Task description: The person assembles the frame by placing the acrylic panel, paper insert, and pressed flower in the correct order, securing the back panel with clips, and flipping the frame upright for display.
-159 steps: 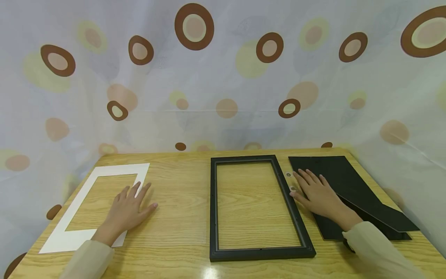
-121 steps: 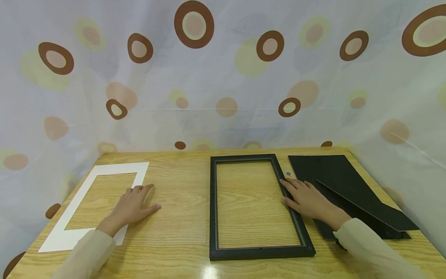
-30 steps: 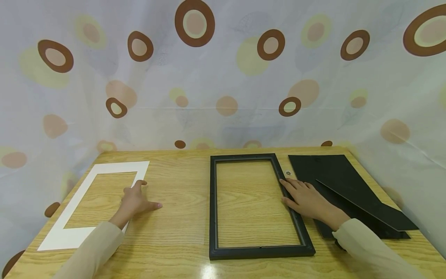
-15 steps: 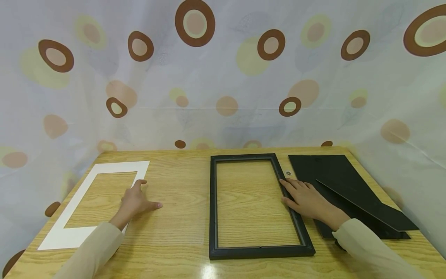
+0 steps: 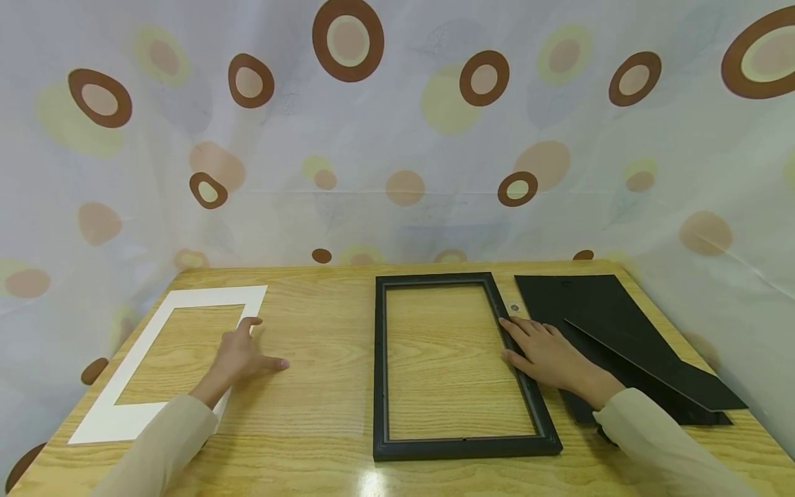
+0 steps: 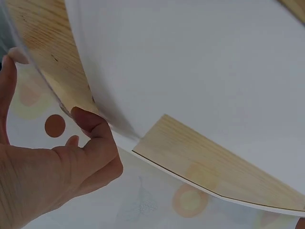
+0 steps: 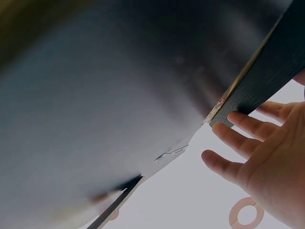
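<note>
My left hand (image 5: 239,355) is at the left side of the table, with curled fingers and the thumb spread apart, at the edge of a clear sheet (image 5: 335,407). In the left wrist view, the sheet's thin edge runs between thumb and bent forefinger of that hand (image 6: 62,167). A white mat board (image 5: 102,421) with a cut-out window lies flat beside and partly behind this hand. My right hand (image 5: 555,355) rests, fingers extended, across the right bar of an empty black picture frame (image 5: 466,449). In the right wrist view, its straight fingers (image 7: 233,138) are at the dark bar.
Black backing boards (image 5: 577,297) lie at the right, one with a raised flap (image 5: 658,366). A small round metallic piece (image 5: 514,308) sits between frame and boards. A patterned curtain (image 5: 397,138) stands behind the wooden table (image 5: 310,469).
My right hand has moved left from beside the frame onto its right bar. My left hand's fingers have curled from a spread pose at the clear sheet's edge; both hands have since kept nearly still.
</note>
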Demonstrator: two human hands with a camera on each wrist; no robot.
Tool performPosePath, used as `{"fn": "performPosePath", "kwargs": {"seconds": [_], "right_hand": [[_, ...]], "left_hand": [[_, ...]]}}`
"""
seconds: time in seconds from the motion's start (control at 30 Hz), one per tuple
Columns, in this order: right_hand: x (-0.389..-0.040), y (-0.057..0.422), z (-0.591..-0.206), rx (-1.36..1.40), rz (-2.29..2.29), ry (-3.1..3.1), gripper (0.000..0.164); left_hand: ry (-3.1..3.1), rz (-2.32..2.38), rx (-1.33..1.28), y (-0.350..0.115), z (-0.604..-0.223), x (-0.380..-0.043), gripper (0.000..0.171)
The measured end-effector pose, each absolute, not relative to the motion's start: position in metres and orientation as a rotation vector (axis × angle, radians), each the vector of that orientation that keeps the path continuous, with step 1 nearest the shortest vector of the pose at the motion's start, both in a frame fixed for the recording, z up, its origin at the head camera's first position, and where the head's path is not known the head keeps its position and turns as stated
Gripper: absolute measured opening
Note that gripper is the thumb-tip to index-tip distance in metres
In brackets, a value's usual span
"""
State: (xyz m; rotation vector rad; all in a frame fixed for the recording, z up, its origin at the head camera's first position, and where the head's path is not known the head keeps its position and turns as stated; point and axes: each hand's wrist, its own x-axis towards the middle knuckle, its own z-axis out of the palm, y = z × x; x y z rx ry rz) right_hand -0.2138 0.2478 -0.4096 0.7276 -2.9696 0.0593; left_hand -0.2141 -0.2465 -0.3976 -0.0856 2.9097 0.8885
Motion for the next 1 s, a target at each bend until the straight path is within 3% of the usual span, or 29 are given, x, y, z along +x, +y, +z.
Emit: {"fn": "performPosePath", "kwargs": {"seconds": [0.17,0.63,1.0], "right_hand": [[-0.214,0.248,-0.410,0.735,0.065,-2.962,0.060],[-0.213,0.250,-0.407,0.751,0.128,-2.987,0.062],[-0.213,0.255,-0.405,0.768,0.158,-2.997,0.059]], "left_hand": [[2.854,0.942,-0.064,-0.254,-0.395,-0.216,0.106],[2.681,1.231,-0.077,-0.273,-0.388,-0.214,0.071],[2.605,1.456,-0.051,-0.278,-0.386,-0.215,0.070]]}}
